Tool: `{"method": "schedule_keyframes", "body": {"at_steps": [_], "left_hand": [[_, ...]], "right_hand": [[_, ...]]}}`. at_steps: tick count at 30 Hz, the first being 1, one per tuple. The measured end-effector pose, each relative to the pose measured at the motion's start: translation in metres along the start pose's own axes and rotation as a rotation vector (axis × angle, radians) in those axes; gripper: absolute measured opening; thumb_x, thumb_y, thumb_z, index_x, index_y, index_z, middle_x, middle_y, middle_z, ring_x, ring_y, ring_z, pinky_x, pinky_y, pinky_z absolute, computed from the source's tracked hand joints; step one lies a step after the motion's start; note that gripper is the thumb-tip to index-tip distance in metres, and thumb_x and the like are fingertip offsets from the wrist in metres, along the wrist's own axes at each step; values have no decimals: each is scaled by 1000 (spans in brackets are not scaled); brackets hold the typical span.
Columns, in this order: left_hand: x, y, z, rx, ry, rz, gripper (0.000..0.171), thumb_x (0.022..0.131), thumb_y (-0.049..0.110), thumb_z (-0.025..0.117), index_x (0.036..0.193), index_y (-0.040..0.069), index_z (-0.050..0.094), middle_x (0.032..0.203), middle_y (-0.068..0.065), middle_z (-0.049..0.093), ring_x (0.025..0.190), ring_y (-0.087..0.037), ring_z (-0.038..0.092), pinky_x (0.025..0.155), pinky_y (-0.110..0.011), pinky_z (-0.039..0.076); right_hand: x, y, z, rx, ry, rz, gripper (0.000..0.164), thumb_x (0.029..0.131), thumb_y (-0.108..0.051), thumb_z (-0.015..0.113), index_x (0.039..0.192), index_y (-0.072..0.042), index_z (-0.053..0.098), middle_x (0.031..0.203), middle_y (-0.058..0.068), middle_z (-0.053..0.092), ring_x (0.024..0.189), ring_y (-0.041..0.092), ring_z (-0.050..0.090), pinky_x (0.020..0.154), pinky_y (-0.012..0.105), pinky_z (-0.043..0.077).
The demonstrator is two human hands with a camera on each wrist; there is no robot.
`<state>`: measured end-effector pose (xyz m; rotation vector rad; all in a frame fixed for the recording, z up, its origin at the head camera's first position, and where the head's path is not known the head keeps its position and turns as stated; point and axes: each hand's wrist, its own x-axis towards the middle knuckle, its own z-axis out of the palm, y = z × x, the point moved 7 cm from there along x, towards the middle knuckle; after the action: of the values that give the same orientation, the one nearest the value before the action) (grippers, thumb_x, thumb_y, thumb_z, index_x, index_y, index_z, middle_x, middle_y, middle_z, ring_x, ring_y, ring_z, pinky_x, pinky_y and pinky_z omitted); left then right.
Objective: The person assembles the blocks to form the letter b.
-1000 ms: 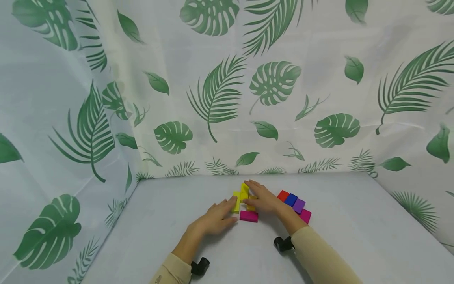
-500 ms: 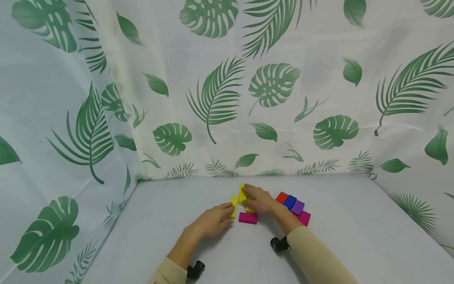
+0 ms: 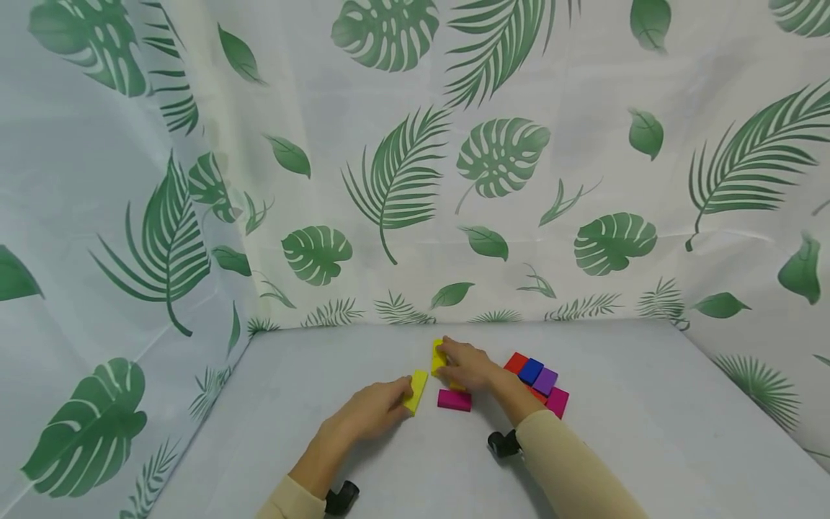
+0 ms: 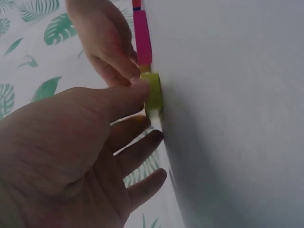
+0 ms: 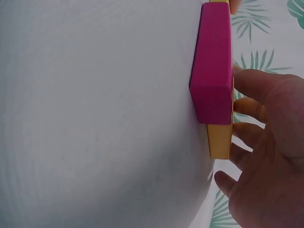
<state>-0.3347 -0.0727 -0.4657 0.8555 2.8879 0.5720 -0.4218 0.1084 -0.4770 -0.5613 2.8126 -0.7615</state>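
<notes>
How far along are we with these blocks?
Perhaps done: the multicoloured cluster, its blocks lying together. In hand: the left hand pinches one yellow block; the right hand holds a second yellow block. Perhaps left: the magenta block by the right hand, ungripped.

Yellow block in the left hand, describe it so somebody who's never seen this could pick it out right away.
On the pale tabletop, find the left hand. It holds the yellow block, farther left than any other block. Unlike the other yellow block, at the right hand, it slants, its far end to the right, with bare tabletop between them.
</notes>
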Motion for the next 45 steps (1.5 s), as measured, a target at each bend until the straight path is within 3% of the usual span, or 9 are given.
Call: {"method": "schedule_keyframes", "body": {"at_steps": [5, 10, 16, 22, 26, 32, 37, 41, 45], "left_hand": [[-4, 4, -2, 94, -26, 32, 51, 100, 35, 70, 146, 15, 60, 150, -2, 61, 136, -22, 60, 114, -42, 49], [-8, 13, -1, 180, -42, 79, 43, 95, 36, 76, 132, 14, 69, 153, -5, 58, 138, -22, 59, 114, -40, 49], [-17, 11, 5, 84, -91, 60, 44, 93, 37, 79, 130, 16, 66, 150, -3, 60, 129, -17, 64, 108, -34, 53], [-23, 11, 5, 50, -120, 66, 56, 94, 39, 77, 144, 19, 62, 155, 2, 56, 142, -18, 54, 117, -40, 46], [-23, 10, 3, 23, -133, 67, 51, 92, 42, 79, 137, 20, 69, 158, 0, 52, 144, -20, 52, 118, -42, 46], [-20, 6, 2, -73, -133, 95, 51, 91, 44, 79, 135, 20, 66, 160, -3, 50, 146, -21, 50, 120, -43, 43], [-23, 7, 1, -59, -125, 96, 63, 91, 48, 78, 144, 18, 62, 158, 1, 52, 146, -21, 50, 121, -44, 42], [-26, 7, 2, -51, -153, 81, 60, 93, 46, 77, 144, 18, 63, 163, 0, 46, 149, -22, 46, 122, -45, 40], [-29, 5, 4, -109, -179, 66, 58, 95, 44, 75, 145, 19, 61, 167, -1, 40, 152, -21, 42, 124, -45, 38]], "right_hand": [[0, -8, 1, -37, 3, -32, 53, 100, -31, 68, 147, -9, 56, 166, 16, 38, 150, 41, 40, 122, 68, 29], [-2, -17, 1, -65, -12, -46, 55, 99, -34, 69, 146, -8, 58, 164, 15, 42, 148, 40, 42, 121, 67, 30], [-7, -18, 5, -102, -44, -82, 55, 100, -32, 68, 149, -10, 57, 164, 15, 41, 150, 41, 40, 121, 70, 26], [-12, -13, 12, -51, -35, -126, 53, 100, -34, 69, 148, -14, 58, 165, 13, 42, 153, 38, 38, 122, 70, 23], [-12, -9, 15, -7, -10, -127, 53, 99, -34, 69, 147, -15, 59, 165, 10, 43, 153, 36, 38, 122, 70, 23], [-16, -10, 15, 12, 5, -136, 55, 100, -35, 68, 150, -15, 57, 166, 10, 41, 152, 38, 38, 121, 70, 24], [-22, -12, 14, 38, 28, -144, 55, 100, -34, 67, 151, -15, 56, 166, 10, 41, 152, 40, 37, 122, 70, 25], [-24, -10, 16, 79, 54, -161, 55, 101, -37, 65, 152, -18, 55, 167, 8, 39, 154, 38, 34, 123, 70, 21], [-26, -7, 20, 109, 71, -171, 55, 102, -37, 64, 152, -18, 55, 168, 7, 37, 155, 38, 33, 123, 70, 19]]}}
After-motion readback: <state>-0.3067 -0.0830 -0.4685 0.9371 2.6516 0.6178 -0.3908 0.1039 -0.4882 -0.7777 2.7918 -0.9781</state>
